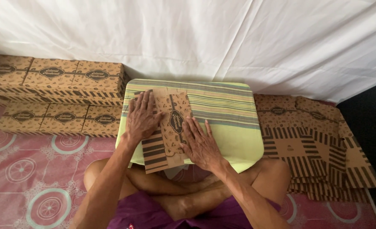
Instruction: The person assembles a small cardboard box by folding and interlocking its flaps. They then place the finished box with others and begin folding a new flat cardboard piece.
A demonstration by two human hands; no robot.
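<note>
A flat, unfolded brown cardboard box blank (173, 118) with dark stripes and an oval label lies on a low surface covered by a striped yellow-green cloth (228, 110). My left hand (141, 116) presses flat on the blank's left side, fingers spread. My right hand (200, 142) lies flat on its right lower part, fingers apart. Neither hand grips anything. My crossed legs sit below the cloth-covered surface.
Assembled brown boxes (64, 76) are stacked in rows at the left on a pink patterned mat (30, 174). A pile of flat box blanks (315, 140) lies at the right. A white sheet (196, 38) hangs behind.
</note>
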